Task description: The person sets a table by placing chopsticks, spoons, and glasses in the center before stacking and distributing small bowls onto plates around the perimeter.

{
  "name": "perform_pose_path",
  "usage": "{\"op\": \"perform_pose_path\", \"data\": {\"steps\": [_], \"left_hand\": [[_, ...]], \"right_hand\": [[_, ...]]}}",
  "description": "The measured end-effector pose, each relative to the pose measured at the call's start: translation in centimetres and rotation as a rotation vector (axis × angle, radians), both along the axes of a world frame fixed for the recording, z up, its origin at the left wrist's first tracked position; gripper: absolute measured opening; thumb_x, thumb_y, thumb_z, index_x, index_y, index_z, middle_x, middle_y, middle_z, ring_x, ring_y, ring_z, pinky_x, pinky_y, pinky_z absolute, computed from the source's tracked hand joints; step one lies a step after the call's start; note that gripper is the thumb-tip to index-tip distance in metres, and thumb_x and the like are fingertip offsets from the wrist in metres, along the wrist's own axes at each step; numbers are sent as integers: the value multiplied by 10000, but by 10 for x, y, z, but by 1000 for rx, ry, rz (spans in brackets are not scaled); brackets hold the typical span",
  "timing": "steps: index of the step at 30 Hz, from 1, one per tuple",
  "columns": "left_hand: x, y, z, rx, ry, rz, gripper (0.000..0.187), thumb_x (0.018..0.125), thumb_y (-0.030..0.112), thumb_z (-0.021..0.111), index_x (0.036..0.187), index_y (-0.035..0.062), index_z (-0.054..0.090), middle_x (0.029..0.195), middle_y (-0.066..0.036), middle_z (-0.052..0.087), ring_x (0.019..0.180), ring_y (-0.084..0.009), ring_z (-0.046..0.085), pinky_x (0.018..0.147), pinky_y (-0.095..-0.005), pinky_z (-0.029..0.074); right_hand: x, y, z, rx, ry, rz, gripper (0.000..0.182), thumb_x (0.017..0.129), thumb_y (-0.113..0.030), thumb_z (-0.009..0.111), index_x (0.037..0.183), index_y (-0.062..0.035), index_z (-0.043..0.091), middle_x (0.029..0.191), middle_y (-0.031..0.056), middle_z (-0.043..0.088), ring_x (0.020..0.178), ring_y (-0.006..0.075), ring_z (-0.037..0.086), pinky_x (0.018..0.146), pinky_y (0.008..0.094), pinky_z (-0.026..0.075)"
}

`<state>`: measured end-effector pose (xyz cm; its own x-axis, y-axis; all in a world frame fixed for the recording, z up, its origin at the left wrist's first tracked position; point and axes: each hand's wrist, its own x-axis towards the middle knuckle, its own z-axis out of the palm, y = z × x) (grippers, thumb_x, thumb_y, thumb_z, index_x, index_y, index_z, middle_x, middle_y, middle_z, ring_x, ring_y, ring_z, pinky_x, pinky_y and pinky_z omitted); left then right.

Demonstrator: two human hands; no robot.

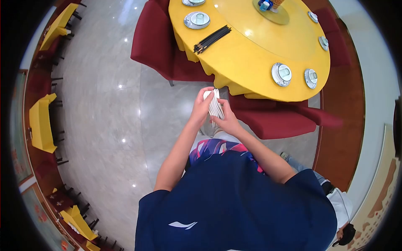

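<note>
**Both hands hold a white bundle in front of the body**

The two arms reach forward from the body and bend a little at the elbows, so the hands meet in the middle. The left hand (202,105) is raised with its fingers curled over the top and the left side of a bundle of white pieces (215,106). The right hand (228,119) is a little lower and closes on the same bundle from the right side, with the thumb toward the left hand. Both hands grip it together.

The bundle looks like several thin white pieces stacked close, with dark lines between them. It stands nearly upright between the palms. What exactly the pieces are, I cannot tell.

Beyond the hands is the round yellow worktop (251,54). On it, up and just left of the hands, lies a group of dark chopsticks (212,39). A red chair (284,119) stands just to the right of the right hand.
</note>
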<state>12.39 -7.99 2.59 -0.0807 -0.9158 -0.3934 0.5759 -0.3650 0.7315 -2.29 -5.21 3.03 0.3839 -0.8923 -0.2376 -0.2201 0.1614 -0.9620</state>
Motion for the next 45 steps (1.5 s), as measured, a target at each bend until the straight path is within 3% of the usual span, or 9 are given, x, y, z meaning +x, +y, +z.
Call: {"op": "perform_pose_path", "data": {"steps": [2,15,18,23,26,33,37,40,45], "left_hand": [[2,-10,5,-6,-3,-46,277,985,177,545,1236,72,489,998,-60,606,857,-121,597,711,-277,506],[-56,-151,-48,-142,-274,-313,287,985,135,542,1261,64,503,976,-52,613,840,-93,585,728,-249,490],[-70,-207,-56,-98,-315,-358,325,949,119,601,1255,53,516,965,-42,619,852,-91,580,744,-246,484],[-92,-299,-80,-150,-451,-448,345,893,88,666,1205,47,526,947,-39,608,844,-91,571,710,-250,485],[-104,-343,-96,-172,-492,-508,338,890,76,668,1196,47,527,940,-34,605,840,-86,568,703,-246,483],[-107,-404,-148,-160,-531,-648,325,921,97,627,1222,54,514,1020,-46,590,895,-90,557,765,-249,474],[-103,-441,-173,-320,-646,-706,337,912,115,639,1218,44,516,1057,-67,607,950,-128,578,815,-280,483],[-97,-466,-176,-549,-862,-771,447,855,197,691,1220,27,497,1124,-210,600,1010,-345,614,862,-397,489],[-91,-483,-173,-513,-863,-898,486,867,199,679,1240,-1,440,1103,-238,585,1041,-382,585,887,-422,471]], "right_hand": [[4,-7,-2,50,-127,-46,596,851,0,630,1336,-50,288,1080,144,582,841,178,673,707,303,537],[-21,-105,-48,238,-370,-531,395,954,-63,544,1296,-25,349,1079,104,576,902,129,600,691,270,523],[-33,-160,-71,234,-301,-595,348,972,-124,535,1283,-4,433,1138,104,554,1045,150,543,896,287,446],[-42,-243,-114,140,-297,-754,299,960,-124,537,1229,5,520,1157,150,537,1036,212,548,878,322,459],[-47,-281,-124,-165,97,-839,238,939,-76,519,1161,-6,568,1045,170,522,939,296,552,847,360,462],[-45,-351,-159,-11,276,-932,139,923,-47,545,1035,-4,616,956,140,575,872,261,603,775,357,496],[-42,-387,-171,-81,446,-962,115,882,-20,556,965,-4,633,876,162,598,842,316,607,769,391,489],[-36,-407,-176,38,322,-1069,109,873,-19,585,960,2,647,881,159,652,842,292,654,749,378,513],[-33,-418,-182,166,182,-1112,141,873,-11,605,1004,-4,656,913,139,695,831,221,691,751,325,535]]}}
